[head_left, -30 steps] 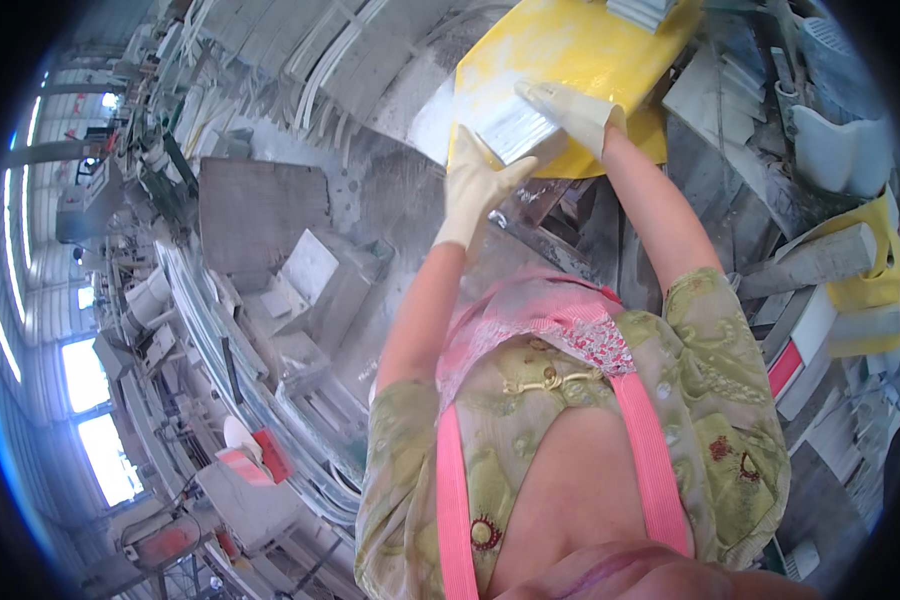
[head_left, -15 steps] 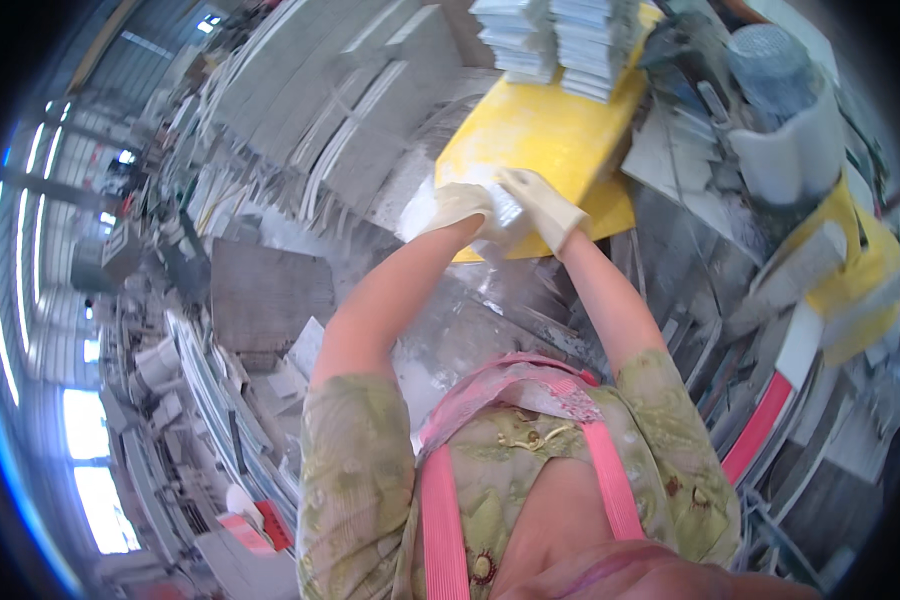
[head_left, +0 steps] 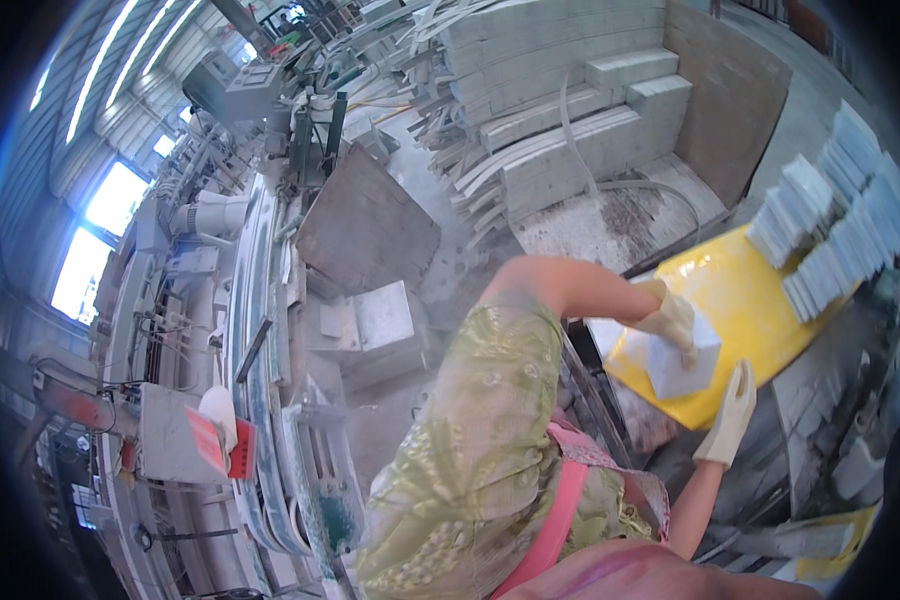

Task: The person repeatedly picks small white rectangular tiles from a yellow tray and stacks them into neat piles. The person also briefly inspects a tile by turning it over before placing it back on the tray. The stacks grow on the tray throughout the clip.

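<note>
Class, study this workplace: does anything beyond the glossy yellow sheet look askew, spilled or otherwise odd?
Yes. Beyond the glossy yellow sheet, a thin, pale, hose-like strip droops loosely over straight, pale grey stacked slabs. Dark blotches mark the whitish surface beside them; spill or dirt, I cannot tell.

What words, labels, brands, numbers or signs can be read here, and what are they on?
None can be read.
Bright red flat piece, left: any print is too small.
White square-edged block at the gloved left hand: no lettering shows.
Glossy yellow sheet: none visible.
</note>
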The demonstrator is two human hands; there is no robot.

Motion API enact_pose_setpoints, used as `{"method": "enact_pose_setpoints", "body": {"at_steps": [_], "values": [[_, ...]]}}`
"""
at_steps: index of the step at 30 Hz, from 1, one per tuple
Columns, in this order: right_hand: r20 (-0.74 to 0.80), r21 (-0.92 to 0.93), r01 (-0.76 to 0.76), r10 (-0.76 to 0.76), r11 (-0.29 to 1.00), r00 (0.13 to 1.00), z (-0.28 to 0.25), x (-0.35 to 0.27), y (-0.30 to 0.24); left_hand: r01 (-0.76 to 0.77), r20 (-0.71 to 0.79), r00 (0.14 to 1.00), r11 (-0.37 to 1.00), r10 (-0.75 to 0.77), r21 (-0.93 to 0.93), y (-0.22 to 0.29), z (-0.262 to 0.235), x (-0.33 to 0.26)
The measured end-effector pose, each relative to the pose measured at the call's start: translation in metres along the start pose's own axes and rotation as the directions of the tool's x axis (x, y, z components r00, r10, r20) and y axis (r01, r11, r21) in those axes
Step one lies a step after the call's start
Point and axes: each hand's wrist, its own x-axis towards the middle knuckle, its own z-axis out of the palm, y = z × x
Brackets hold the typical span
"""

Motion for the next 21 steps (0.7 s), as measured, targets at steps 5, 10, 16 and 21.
{"method": "enact_pose_setpoints", "body": {"at_steps": [5, 10, 16, 21], "values": [[-0.054, -0.359, -0.059, 0.042, 0.931, 0.998, 0.023, -0.013, -0.008, 0.067, 0.041, 0.998, 0.956, -0.057, -0.286, -0.054, -0.004, 0.026], [0.011, -0.687, -0.005, 0.017, 0.727, 1.0, 0.04, -0.03, -0.035, 0.082, 0.097, 0.995, 0.746, -0.024, -0.661, -0.098, 0.01, 0.029], [0.044, -0.813, 0.044, -0.013, 0.581, 0.999, 0.047, -0.027, -0.042, 0.023, 0.058, 0.995, 0.388, 0.078, -0.921, -0.114, 0.008, 0.01], [0.048, -0.839, 0.042, -0.004, 0.542, 0.999, 0.048, -0.028, -0.036, -0.218, -0.18, 0.95, 0.131, 0.256, -0.967, -0.105, -0.023, 0.003]]}}
